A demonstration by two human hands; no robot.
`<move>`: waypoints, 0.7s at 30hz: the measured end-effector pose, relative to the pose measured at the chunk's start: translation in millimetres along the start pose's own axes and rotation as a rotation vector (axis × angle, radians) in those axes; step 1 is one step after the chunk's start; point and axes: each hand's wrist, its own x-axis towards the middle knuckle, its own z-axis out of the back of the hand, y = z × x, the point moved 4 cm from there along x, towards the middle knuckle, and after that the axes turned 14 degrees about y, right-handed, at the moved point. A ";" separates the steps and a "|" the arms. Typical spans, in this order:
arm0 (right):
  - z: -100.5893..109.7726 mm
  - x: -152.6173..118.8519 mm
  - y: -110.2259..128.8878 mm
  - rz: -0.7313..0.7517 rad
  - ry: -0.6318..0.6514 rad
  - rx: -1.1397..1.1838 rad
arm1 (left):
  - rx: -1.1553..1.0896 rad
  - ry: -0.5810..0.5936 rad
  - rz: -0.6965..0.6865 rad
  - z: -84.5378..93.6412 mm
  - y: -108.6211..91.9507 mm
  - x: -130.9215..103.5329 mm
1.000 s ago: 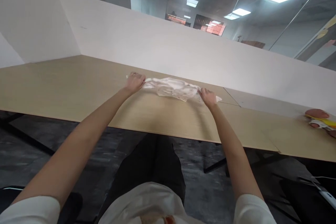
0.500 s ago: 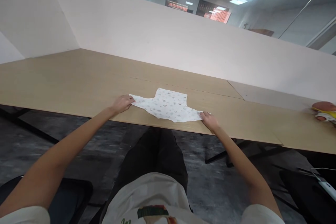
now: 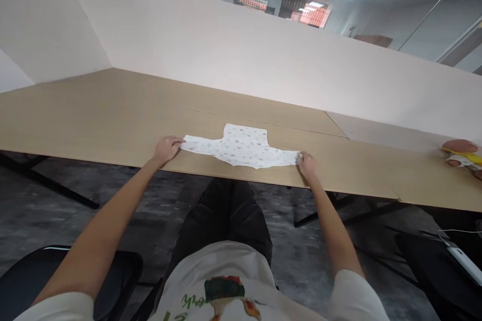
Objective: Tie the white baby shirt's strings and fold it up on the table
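A small white baby shirt [image 3: 244,146] with a scattered dark print lies flat near the front edge of the wooden table [image 3: 124,110]. Its body points toward the wall, and its two sleeves stretch out sideways. My left hand [image 3: 167,149] pinches the end of the left sleeve between thumb and fingers. At the other side, my right hand [image 3: 307,164] grips the cuff of the right sleeve with closed fingers. The neckline side faces me, along the front edge.
A plush toy [image 3: 462,153] in brown, yellow and white lies at the table's right end. Behind the table rises a white wall [image 3: 211,45] with glass above. Black chairs [image 3: 113,276] stand at both sides below, the right one [image 3: 433,266] holding a white device with a cable.
Both hands have moved outward, pulling the sleeves straighter and wider. The shirt's right sleeve now sits a little farther from me, and the creases look flatter.
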 end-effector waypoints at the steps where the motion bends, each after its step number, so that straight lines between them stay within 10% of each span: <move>1: -0.8 -1.6 -3.7 -0.059 -0.060 0.039 | -0.011 -0.013 0.000 0.6 0.8 0.4; 11: 13.5 0.2 8.4 -0.097 -0.125 0.274 | 0.072 0.021 0.103 -8.4 3.5 9.0; 21: 38.9 -11.7 166.5 0.332 -0.289 0.367 | 0.133 0.019 0.053 -6.0 -10.8 4.1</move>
